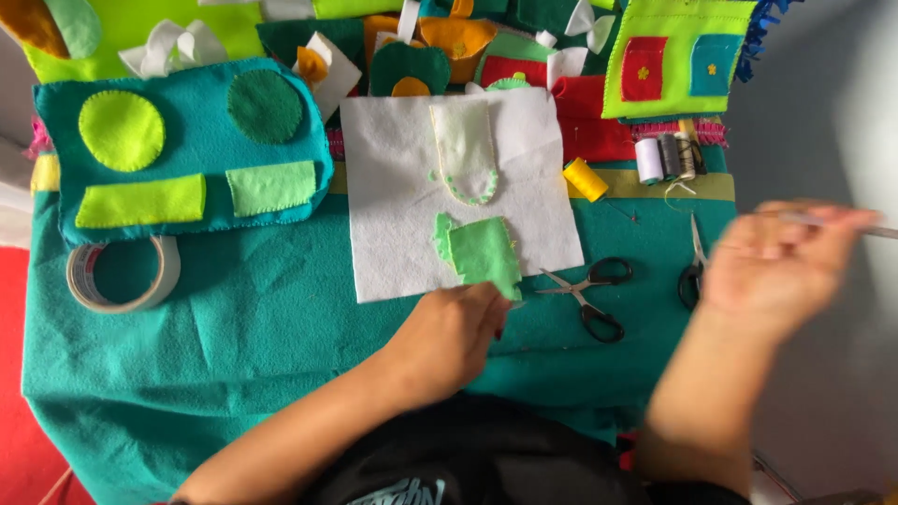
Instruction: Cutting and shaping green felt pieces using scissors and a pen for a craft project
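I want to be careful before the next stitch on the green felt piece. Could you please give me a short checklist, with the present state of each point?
1. Left hand pins the green felt piece on the white felt sheet: ok, fingers lie at its lower edge.
2. White felt sheet lies flat on the teal cloth: ok.
3. Right hand is steady: not ok, it is raised to the side and blurred.
4. Thin light thing pinched in the right fingers: cannot tell what it is.
5. Thread runs free from hand to felt: cannot tell, no thread shows.
6. Scissors lie apart from both hands: ok.
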